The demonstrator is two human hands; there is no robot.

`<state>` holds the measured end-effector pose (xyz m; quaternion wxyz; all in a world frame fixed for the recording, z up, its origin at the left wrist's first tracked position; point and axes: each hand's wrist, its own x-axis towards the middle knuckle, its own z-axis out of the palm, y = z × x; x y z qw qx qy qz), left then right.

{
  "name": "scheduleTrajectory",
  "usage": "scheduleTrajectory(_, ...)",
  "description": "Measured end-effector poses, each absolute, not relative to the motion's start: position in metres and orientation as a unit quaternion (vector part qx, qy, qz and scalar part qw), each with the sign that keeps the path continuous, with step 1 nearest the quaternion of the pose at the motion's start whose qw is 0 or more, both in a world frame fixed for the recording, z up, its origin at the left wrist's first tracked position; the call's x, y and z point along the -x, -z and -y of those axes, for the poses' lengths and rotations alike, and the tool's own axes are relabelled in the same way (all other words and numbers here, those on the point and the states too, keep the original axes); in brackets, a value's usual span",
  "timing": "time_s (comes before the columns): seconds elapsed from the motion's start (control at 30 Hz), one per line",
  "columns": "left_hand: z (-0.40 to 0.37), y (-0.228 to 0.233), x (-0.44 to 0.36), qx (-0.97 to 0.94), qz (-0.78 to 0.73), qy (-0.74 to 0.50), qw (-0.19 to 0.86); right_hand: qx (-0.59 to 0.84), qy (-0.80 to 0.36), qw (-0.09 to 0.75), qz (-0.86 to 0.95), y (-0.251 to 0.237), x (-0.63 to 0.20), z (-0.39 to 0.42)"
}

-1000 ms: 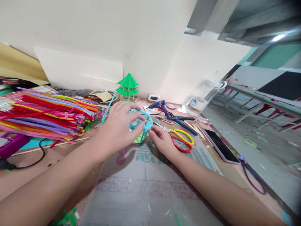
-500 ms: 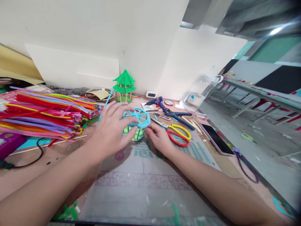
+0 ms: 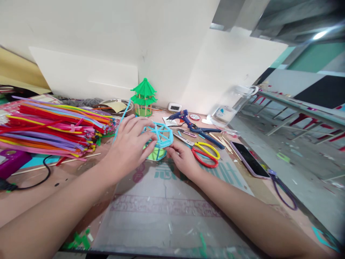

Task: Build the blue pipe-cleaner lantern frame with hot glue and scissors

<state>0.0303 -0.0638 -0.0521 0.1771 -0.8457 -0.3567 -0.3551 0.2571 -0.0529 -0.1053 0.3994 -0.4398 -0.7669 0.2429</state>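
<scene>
A light-blue wheel-shaped frame, seemingly made of pipe cleaners, has spokes meeting at its middle. Under it sits a round green base with blue uprights, partly covered by my hands. My right hand pinches the near right edge of the blue frame. Curled over its left side is my left hand, thumb and fingers closed at the rim; the exact contact is hidden. A long blue pipe cleaner sticks up behind my left hand.
Behind stands a green pagoda model. Bundled colourful pipe cleaners lie left. Rightward are scissors, a glue gun, pliers, wooden sticks, a phone and a water jug.
The view has shifted slightly. My left fingers have drawn in a little at the blue frame's left side; my right hand keeps its pinch on the near edge.
</scene>
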Motion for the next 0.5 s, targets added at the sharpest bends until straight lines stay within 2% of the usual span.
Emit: scheduleTrajectory(0.5, 0.0646, 0.0513, -0.0295, 0.848, 0.351, 0.347, 0.191, 0.443, -0.231, 0.398, 0.769, 0.106, -0.2571, 0.0526)
